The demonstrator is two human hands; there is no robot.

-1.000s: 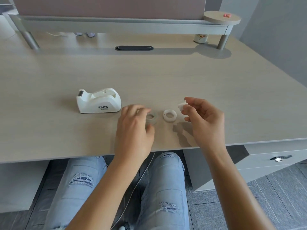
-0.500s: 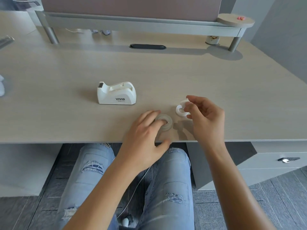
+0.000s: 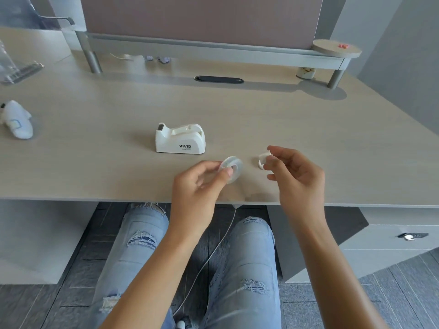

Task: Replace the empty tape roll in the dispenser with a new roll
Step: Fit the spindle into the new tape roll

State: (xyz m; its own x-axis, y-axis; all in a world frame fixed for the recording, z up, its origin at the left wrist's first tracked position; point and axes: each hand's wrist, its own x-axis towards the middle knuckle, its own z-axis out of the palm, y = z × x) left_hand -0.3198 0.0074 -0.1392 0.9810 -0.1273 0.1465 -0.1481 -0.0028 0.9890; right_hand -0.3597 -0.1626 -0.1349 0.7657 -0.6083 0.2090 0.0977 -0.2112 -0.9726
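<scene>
new roll is off the desk, hub ready in the other hand

a second ago the clear tape roll [image 3: 231, 169] lay flat on the desk [image 3: 99, 167] under the left hand [image 3: 198, 186]; now that hand has lifted it clear, its grip clamped on the near rim between thumb and fingertips, the roll tilted with its hole facing the other hand. the right hand [image 3: 294, 176] holds the small white hub [image 3: 263, 160], grip closed on it, as it did before, a short gap from the roll. the white ring that sat on the desk between the hands a moment back no longer shows, likely hidden behind them. to my eye this means the old core is already off and the next move is to push the hub into the new roll

the white dispenser [image 3: 180, 138] sits just beyond the hands, its cradle open on top and empty, nothing between it and them. further off to the left lies a white gadget [image 3: 17, 122], well apart, and a shelf rail [image 3: 213, 48] runs along the back. nothing stands in the way; the only catch i can guess is lining the hub up square with the hole, and which way the tape will feed toward the cutter
</scene>
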